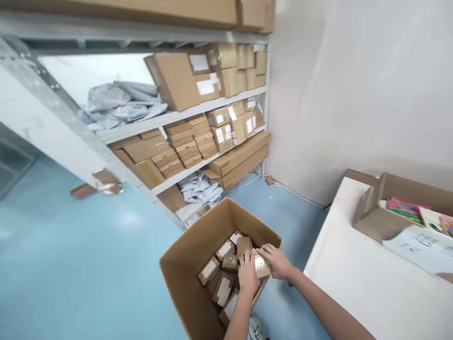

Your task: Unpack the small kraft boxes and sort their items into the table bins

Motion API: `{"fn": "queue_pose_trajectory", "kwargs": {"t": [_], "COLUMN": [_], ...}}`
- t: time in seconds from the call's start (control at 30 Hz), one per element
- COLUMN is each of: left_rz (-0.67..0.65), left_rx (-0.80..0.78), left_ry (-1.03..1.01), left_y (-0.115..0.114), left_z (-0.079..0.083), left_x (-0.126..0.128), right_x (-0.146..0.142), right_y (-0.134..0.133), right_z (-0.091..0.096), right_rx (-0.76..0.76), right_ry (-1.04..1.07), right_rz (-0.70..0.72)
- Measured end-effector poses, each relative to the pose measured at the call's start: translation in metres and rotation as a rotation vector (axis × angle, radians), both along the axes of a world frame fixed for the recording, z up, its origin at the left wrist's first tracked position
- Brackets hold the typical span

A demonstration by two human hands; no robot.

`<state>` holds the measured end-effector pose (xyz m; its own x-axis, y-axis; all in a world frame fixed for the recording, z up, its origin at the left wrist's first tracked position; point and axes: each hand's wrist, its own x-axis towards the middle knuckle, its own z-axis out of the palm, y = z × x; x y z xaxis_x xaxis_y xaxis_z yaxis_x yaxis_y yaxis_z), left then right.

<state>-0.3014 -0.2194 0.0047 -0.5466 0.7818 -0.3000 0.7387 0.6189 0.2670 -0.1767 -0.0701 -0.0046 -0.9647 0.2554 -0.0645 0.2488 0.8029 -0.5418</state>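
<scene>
My left hand [248, 273] and my right hand [276, 262] are both closed around a small cardboard box [261, 266] with shiny tape on it. They hold it just inside the right wall of a large open carton [187, 271]. Several small brown boxes lie jumbled at the bottom of the carton; one labelled box [223, 289] sits left of my left hand, and a plain box [243, 246] stands behind it. My fingers and palms cover part of the held box.
A metal shelf rack [184, 115] behind the carton bears stacked boxes and grey plastic mailers [120, 101]. At right, a white table [336, 245] holds an open box [375, 222] and a sheet of paper [421, 245]. Scraps of cardboard [106, 177] lie on the blue floor.
</scene>
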Motion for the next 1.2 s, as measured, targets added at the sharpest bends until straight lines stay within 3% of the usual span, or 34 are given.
{"fn": "queue_pose_trajectory", "kwargs": {"t": [0.1,0.17,0.23,0.33,0.43,0.53,0.67,0.77,0.87,0.97,1.07,1.2], "left_rz": [-0.131,-0.226,-0.332,-0.482,-0.615,-0.759,-0.891,-0.917,-0.938,-0.892,-0.796,-0.702], "left_rx": [0.084,0.144,0.204,0.26,0.263,0.189,-0.062,-0.107,-0.042,0.044,0.228,0.318], "left_ry": [0.119,0.168,0.173,0.145,0.07,-0.054,-0.265,-0.344,-0.342,-0.277,-0.243,-0.422], "left_y": [0.036,0.064,0.094,0.14,0.179,0.204,0.209,0.203,0.204,0.212,0.226,0.258], "left_z": [0.039,0.06,0.076,0.086,0.083,0.067,0.03,0.005,-0.006,-0.004,-0.002,-0.008], "left_x": [0.034,0.071,0.119,0.211,0.314,0.408,0.491,0.516,0.52,0.517,0.516,0.524], "right_x": [0.053,0.101,0.161,0.267,0.376,0.473,0.563,0.597,0.606,0.599,0.591,0.588], "right_y": [0.018,0.034,0.052,0.072,0.079,0.072,0.045,0.029,0.022,0.023,0.032,0.054], "right_z": [0.03,0.047,0.059,0.069,0.068,0.051,0.011,-0.016,-0.027,-0.028,-0.024,-0.02], "right_rx": [0.042,0.071,0.117,0.187,0.208,0.189,0.065,-0.024,-0.04,-0.019,0.045,0.142], "right_ry": [0.086,0.127,0.176,0.207,0.148,0.055,-0.09,-0.109,-0.079,-0.026,0.068,0.119], "right_rz": [-0.144,-0.232,-0.323,-0.492,-0.672,-0.827,-0.92,-0.916,-0.932,-1.025,-1.171,-1.393]}}
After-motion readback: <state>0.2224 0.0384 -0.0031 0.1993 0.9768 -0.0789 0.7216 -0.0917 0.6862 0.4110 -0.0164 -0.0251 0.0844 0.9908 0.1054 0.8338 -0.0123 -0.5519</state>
